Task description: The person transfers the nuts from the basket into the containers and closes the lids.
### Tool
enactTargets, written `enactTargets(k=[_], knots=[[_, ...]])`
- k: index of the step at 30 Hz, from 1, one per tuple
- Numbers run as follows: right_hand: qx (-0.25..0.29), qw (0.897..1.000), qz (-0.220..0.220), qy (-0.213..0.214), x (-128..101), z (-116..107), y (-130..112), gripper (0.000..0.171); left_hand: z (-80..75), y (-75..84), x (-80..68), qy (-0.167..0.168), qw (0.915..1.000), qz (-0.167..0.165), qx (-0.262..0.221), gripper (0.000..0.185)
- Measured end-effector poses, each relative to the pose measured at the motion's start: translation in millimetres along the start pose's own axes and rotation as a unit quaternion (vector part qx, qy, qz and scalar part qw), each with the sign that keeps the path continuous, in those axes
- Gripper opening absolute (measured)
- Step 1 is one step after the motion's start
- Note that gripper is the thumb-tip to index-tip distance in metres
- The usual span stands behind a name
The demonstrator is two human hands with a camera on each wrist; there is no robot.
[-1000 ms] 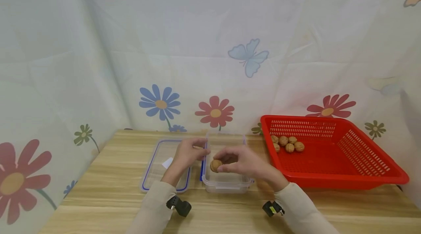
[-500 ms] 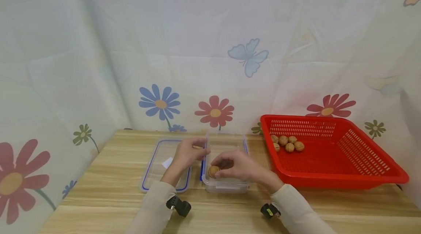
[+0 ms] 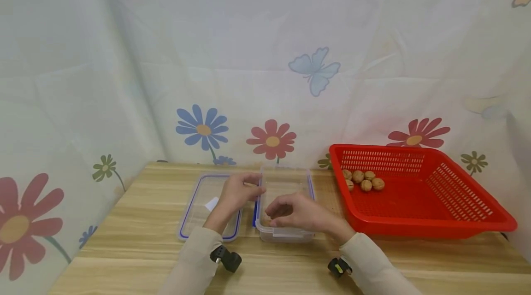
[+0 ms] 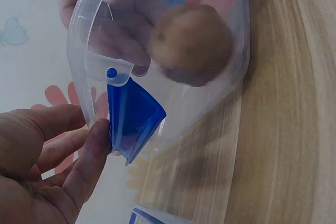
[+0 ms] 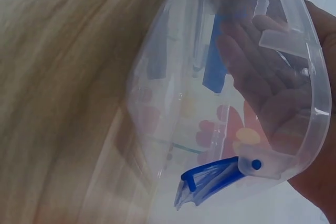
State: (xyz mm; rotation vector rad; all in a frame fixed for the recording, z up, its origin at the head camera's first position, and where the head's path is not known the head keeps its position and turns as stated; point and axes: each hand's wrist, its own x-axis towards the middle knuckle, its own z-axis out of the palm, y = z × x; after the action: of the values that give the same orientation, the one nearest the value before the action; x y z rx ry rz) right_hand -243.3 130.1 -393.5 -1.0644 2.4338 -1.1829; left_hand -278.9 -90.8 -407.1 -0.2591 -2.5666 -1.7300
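A clear plastic container with blue clasps stands on the wooden table. My left hand holds its left side. In the left wrist view the thumb and fingertips pinch the blue clasp. My right hand reaches down into the container with its fingers loosely bent. A brown walnut lies blurred inside the container, just beside those fingers. In the head view the hand hides the walnut. Seen through the container wall, the right hand shows a bare palm.
The container's lid lies flat just left of it, under my left wrist. A red perforated basket sits to the right, with several walnuts in its far left corner. A floral cloth hangs behind the table.
My right hand carried the walnut from above the container's front rim down inside, and the walnut left its fingers. The left hand stayed on the container's side.
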Motion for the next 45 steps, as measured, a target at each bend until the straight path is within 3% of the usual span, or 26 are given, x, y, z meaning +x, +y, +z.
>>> enactTargets(k=[12,19,27,36,45], knots=[[0.004,1.0,0.003,-0.003,0,0,2,0.026,-0.5,-0.6,0.3,0.0,1.0,0.0,0.003,0.043],[-0.007,1.0,-0.002,0.023,-7,-11,-7,0.026,1.0,-2.4,0.9,0.001,1.0,0.003,-0.009,0.042],[-0.044,0.997,0.005,0.062,-23,-42,-34,0.029,1.3,-2.9,0.4,0.003,0.9999,-0.001,-0.014,0.042],[-0.107,0.988,-0.016,0.106,-39,-85,-60,0.035,-0.6,-3.0,0.9,0.004,0.9999,0.0,-0.011,0.041],[-0.121,0.983,0.012,0.139,-45,-122,-60,0.035,0.1,-1.7,-0.8,0.0,0.9999,0.007,-0.008,0.043]])
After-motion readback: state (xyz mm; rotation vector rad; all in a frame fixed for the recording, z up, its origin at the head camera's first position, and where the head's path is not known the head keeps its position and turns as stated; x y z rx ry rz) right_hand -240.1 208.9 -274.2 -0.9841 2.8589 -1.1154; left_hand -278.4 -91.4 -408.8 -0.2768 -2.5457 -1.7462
